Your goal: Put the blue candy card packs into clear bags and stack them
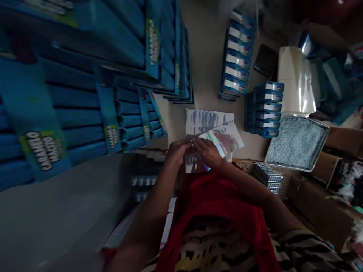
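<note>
Over the table's front edge, my left hand (179,150) and my right hand (209,152) meet at the left end of a shiny holographic foil sheet (227,139). My left fingers are closed in a pinch at that end. The right fingers curl over the same end, close to the left ones; what lies between the fingertips is hidden. Slanting up to the right, the sheet's far end rests over a flat pile of silver foil sheets (208,116) on the table (205,75).
Tall stacks of blue packs (85,113) fill the left side. Ahead on the right stand two rows of blue packs (236,56) (263,109) and a dark scale (266,60). A metal tray of pale blue granules (296,141) and cardboard boxes (317,207) lie at right.
</note>
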`<state>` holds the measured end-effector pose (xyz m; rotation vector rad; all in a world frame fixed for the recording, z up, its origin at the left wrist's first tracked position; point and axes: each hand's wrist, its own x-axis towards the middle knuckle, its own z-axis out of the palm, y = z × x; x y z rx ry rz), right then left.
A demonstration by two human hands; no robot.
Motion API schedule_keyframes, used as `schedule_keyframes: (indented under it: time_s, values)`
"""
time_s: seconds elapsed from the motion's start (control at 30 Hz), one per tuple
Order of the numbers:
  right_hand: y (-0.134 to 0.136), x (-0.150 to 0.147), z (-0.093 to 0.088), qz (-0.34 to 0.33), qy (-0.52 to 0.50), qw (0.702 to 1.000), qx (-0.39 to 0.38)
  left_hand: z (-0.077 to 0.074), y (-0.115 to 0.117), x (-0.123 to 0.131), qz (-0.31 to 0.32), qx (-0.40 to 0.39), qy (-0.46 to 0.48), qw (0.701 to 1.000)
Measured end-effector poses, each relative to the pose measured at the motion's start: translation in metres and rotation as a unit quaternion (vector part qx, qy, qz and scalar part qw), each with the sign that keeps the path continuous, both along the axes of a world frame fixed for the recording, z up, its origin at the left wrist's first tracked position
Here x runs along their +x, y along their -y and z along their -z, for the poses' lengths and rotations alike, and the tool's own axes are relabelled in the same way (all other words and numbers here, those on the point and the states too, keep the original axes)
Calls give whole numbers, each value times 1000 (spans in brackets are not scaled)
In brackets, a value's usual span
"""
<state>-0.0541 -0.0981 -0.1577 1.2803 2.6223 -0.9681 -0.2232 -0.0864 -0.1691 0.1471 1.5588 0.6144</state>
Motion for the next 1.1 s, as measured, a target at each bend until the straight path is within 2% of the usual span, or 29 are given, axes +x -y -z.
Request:
schedule_keyframes:
  time_s: [0.17,0.33,0.47,0.53,0.6,0.67,0.73,0.8,0.83,0.87,0.93,1.0,1.03,1.1]
  values:
    - [-2,6,-14,32,13,999,9,-8,-9,-2,8,-23,4,1000]
    - [-14,11,-30,53,23,998,-16,-13,-10,1,9,-7,-16,1000]
    - [-12,18,-36,112,21,993,-2,-7,-9,4,11,19,-34,999]
    - [-6,24,-41,141,-9,990,-3,-2,-13,3,13,31,-57,998]
    - [3,34,-53,195,-69,978,-38,2,-19,0,15,44,-92,995]
    - [10,47,-72,302,-148,934,-123,3,-25,0,15,60,-137,989]
    - [11,62,-96,425,-229,846,-227,-3,-28,5,19,102,-212,972]
    - [8,79,-118,509,-294,751,-302,-15,-24,20,24,167,-288,943]
    - [5,87,-128,530,-318,716,-325,-22,-20,31,28,195,-288,937]
    - [2,96,-136,543,-334,691,-341,-30,-15,43,32,212,-244,946]
    - [-4,114,-147,558,-343,667,-355,-46,-6,73,41,195,-36,979]
    - [-7,130,-151,569,-333,661,-359,-58,0,102,56,155,165,972]
    - [-9,138,-153,574,-326,660,-360,-63,0,114,61,142,217,964]
    - [-10,153,-154,580,-310,659,-365,-68,-2,136,67,126,233,962]
